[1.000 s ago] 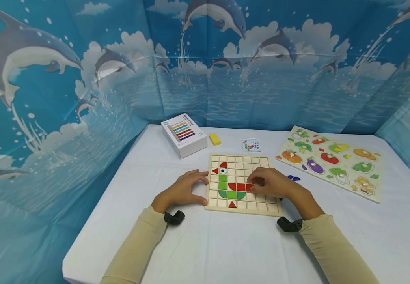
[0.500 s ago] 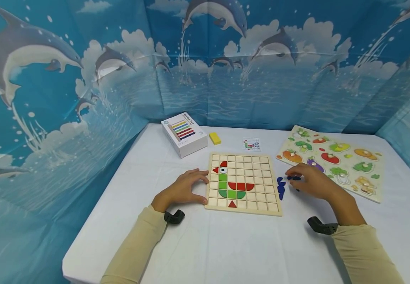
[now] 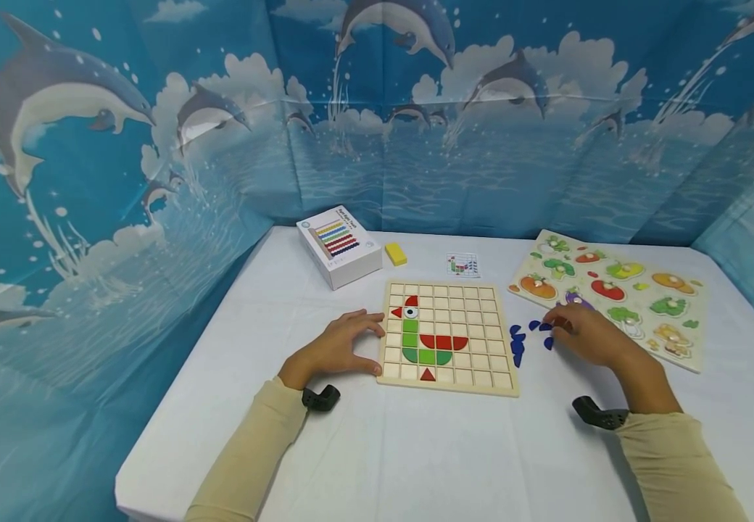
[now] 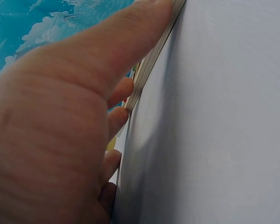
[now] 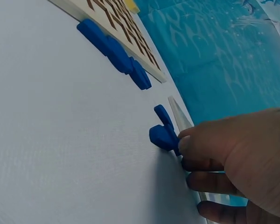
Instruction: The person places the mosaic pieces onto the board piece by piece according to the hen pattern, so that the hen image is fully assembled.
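In the head view, a wooden grid board (image 3: pixel 475 373) lies mid-table with red and green pieces forming a bird. My left hand (image 3: pixel 334 349) rests at its left edge, thumb and fingers spread; the left wrist view shows the thumb (image 4: pixel 130 32) against the board's side. My right hand (image 3: pixel 587 335) is to the right of the board. Its thumb and forefinger pinch a dark blue half-round piece (image 3: pixel 545 327) low at the table, partly hidden by the thumb. Loose blue pieces (image 3: pixel 534 325) lie close by, and more blue pieces (image 3: pixel 518 346) lie along the board's right edge.
Behind the board stand a white box (image 3: pixel 351 268), a yellow block (image 3: pixel 395 254) and a small pattern card (image 3: pixel 462 265). A vegetable peg puzzle (image 3: pixel 582 261) lies at the right, just beyond my right hand. A dolphin-printed curtain (image 3: pixel 377 174) hangs behind the white table.
My right hand has left the red piece on the board and moved right to the blue pieces, shifting slightly farther right in the last half second. The left hand stays at the board's edge.
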Available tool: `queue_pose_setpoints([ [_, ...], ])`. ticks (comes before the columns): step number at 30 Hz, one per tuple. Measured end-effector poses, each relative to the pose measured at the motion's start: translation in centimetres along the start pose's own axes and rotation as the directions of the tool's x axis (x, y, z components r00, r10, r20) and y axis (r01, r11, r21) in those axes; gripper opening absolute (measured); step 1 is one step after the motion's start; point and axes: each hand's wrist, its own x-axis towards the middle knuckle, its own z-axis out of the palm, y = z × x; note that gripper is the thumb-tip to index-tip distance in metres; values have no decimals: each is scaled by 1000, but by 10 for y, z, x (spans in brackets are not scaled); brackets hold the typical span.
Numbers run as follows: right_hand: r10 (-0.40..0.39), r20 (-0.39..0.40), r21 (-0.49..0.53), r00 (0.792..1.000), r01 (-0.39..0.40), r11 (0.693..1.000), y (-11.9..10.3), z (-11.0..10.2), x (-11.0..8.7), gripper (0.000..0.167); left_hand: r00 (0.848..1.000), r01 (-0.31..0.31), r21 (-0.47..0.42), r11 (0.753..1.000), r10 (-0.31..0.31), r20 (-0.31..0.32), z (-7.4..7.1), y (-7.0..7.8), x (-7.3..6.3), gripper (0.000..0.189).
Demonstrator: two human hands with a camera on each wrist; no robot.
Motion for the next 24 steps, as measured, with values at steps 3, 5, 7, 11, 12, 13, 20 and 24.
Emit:
queue_pose_setpoints([
  [3,10,-15,-6,1000,-10,1000,2,2,1,20,1000,5,2,1000,-5,2,0,1,0,61],
  [5,7,-20,-11,1000,-8,1000,3,2,2,17,1000,6,-2,1000,-6,2,-1,2,-1,61],
  [7,7,-23,-12,1000,-7,1000,3,2,2,16,1000,8,-7,1000,-8,3,-1,3,-1,61],
  [11,20,-42,-27,999,-22,999,2,1,1,14,1000,8,-7,1000,-8,2,0,3,-2,60],
  [12,32,-46,-29,998,-34,999,1,1,0,13,1000,9,-4,1000,-9,3,0,3,-2,60],
  [13,48,-46,-29,998,-49,998,1,0,0,12,1000,9,-2,1000,-9,3,0,3,-2,60],
  [20,170,4,-8,985,-170,985,-9,0,1,26,1000,26,-4,1000,-26,3,-2,6,-2,61],
  [24,163,1,-20,987,-163,986,-9,1,2,22,999,32,1,999,-32,10,-1,6,-2,60],
])
